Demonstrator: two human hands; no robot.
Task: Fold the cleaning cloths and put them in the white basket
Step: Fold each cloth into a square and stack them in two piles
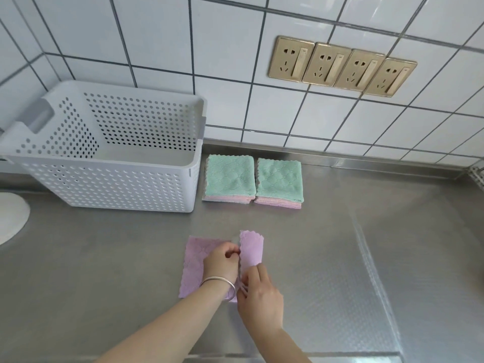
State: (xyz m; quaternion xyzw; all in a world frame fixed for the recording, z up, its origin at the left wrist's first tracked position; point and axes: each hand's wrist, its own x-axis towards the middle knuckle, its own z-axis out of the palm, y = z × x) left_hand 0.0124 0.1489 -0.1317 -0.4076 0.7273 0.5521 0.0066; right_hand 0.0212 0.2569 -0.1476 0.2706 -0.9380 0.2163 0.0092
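A purple cleaning cloth (195,268) lies on the steel counter in front of me, its right part lifted and turned up. My left hand (221,262), with a silver bangle on the wrist, pinches the raised edge near the top. My right hand (260,297) grips the same raised edge lower down. Behind it, two folded stacks sit side by side: the left stack (230,178) and the right stack (279,180), each green on top with pink beneath. The white perforated basket (110,184) stands at the back left, with nothing visible inside.
The steel counter (340,258) runs to a white tiled wall with a row of gold sockets (340,65). A white round object (11,216) shows at the left edge. The counter's front edge runs along the bottom of the view.
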